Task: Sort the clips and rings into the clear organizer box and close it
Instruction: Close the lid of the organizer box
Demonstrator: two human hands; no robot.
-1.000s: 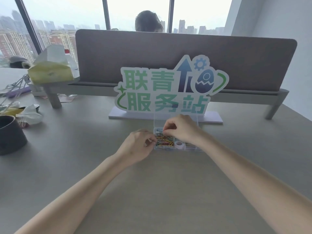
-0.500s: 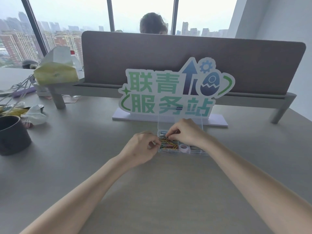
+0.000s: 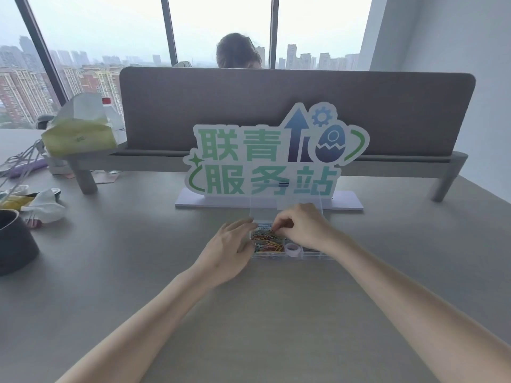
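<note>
Since earlier, left hand (image 3: 231, 248) fingers uncurled, flat against organizer box (image 3: 290, 254); right hand (image 3: 300, 228) pinched over clips (image 3: 266, 241), contents unclear; clips may be spilled if box is nudged

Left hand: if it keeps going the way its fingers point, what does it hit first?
The left hand points up-right at the clear organizer box; it would likely meet the box's left wall first, then the coloured paper clips. Depth unclear.
</note>
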